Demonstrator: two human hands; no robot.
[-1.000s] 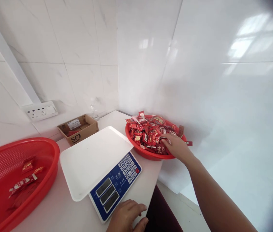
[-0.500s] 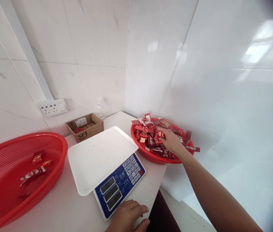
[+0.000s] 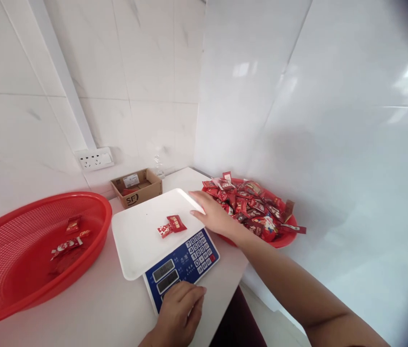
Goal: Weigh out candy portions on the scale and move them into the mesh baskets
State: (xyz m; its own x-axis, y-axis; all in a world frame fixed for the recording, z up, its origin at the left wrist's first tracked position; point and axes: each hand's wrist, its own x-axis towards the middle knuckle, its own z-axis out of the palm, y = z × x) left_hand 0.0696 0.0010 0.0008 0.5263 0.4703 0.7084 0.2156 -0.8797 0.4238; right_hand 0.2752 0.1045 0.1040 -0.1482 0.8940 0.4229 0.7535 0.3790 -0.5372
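Observation:
Two small red wrapped candies [image 3: 172, 226] lie touching on the white tray of a blue digital scale [image 3: 131, 246]. At the tray's right edge is my right hand [image 3: 213, 214], its fingers stretched and apart, holding nothing visible. Behind its wrist stands a red basket [image 3: 283, 243] heaped with red-wrapped candies [image 3: 252, 205]. My left hand [image 3: 182, 308] hovers over or rests at the scale's near edge, covering part of the lower displays. Its fingers are curled in, with nothing seen in them.
A larger red mesh basket [image 3: 98, 207] on the left holds a few wrapped packets [image 3: 68, 246]. Toward the back wall sit a small cardboard box [image 3: 142, 192] and a clear plastic item [image 3: 158, 166]. A socket strip [image 3: 95, 159] is on the wall.
My right hand has moved left from the candy basket to the tray, where two candies now lie. My left hand has curled its fingers and shifted over the displays. The view has turned slightly.

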